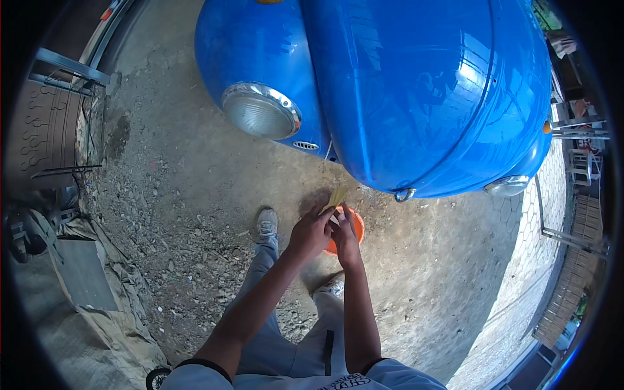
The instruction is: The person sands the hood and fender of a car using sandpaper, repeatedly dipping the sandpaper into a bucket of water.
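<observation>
At the left edge of the dirt floor (195, 188) stands a metal scrollwork panel (49, 127); a crumpled tarp (133, 286) lies below it. Further right, the person's left shoe (266, 224) is planted beside the rubble. The left hand (309, 235) grasps a thin yellowish piece (337, 195), cloth or sponge perhaps, which points up toward the car. The right hand (346, 242) is bent in close, fingers by its lower end; whether they grip it I cannot tell. Beneath both hands an orange bucket (359, 224) stands on the floor, near the car's front edge; its contents are hidden. Above and to the right is the rounded blue car (409, 91). The step in hand looks like two-handed handling of the piece over the bucket; the next move would call for a secure hold and clearance from the rim.
</observation>
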Available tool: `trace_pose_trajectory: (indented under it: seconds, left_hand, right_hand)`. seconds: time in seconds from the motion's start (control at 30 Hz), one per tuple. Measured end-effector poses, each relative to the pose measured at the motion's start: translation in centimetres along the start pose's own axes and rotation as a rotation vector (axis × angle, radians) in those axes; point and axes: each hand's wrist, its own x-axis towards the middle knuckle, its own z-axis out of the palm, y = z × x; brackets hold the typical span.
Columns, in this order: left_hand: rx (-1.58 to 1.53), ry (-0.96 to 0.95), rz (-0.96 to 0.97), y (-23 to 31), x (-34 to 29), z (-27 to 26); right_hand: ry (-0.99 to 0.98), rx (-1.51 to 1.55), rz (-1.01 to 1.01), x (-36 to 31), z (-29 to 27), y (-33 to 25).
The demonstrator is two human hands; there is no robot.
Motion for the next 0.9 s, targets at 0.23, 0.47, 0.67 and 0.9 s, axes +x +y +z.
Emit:
trace_pose_trajectory:
  seconds: [0.23,0.47,0.67,0.9]
  left_hand:
    - [0.066,-0.074,0.132,-2.0,5.2,-11.8]
    - [0.116,0.126,0.186,-5.6,13.3,-25.1]
    - [0.362,0.301,0.197,-7.1,23.2,-26.7]
    - [0.526,0.329,0.191,-9.2,25.0,-23.9]
  right_hand:
    - [0.114,-0.037,-0.061,7.8,11.4,-2.0]
    - [0.363,0.151,-0.051,13.0,11.2,0.0]
    - [0.384,0.296,-0.084,22.1,12.0,-1.2]
    - [0.394,0.18,-0.425,26.2,19.4,-0.9]
